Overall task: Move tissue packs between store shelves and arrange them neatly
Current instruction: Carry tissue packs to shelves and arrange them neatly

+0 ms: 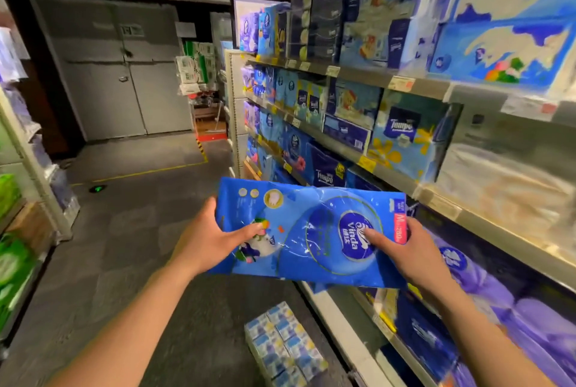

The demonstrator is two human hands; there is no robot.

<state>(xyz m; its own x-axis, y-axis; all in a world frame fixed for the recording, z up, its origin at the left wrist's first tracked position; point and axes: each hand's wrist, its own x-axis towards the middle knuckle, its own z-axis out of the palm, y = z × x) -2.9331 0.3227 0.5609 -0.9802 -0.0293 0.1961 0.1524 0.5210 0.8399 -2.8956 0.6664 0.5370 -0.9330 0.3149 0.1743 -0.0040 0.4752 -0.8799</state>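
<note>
I hold a large blue Vinda tissue pack (311, 231) flat in front of me, at waist height, beside the right-hand shelves. My left hand (207, 240) grips its left edge, thumb on top near the printed picture. My right hand (402, 249) grips its right edge, thumb pressed on the round Vinda logo. The pack's underside and my fingers beneath it are hidden. The pack hangs in the aisle, just left of the shelf edge.
Shelves (405, 181) on the right carry blue Tempo packs (402, 137), purple rolls (486, 290) and a pale pack (498, 181). A wrapped bundle of small tissue packs (286, 343) stands on the floor. Green packs (12, 262) fill the left shelf. Grey doors (121, 69) close the aisle's end.
</note>
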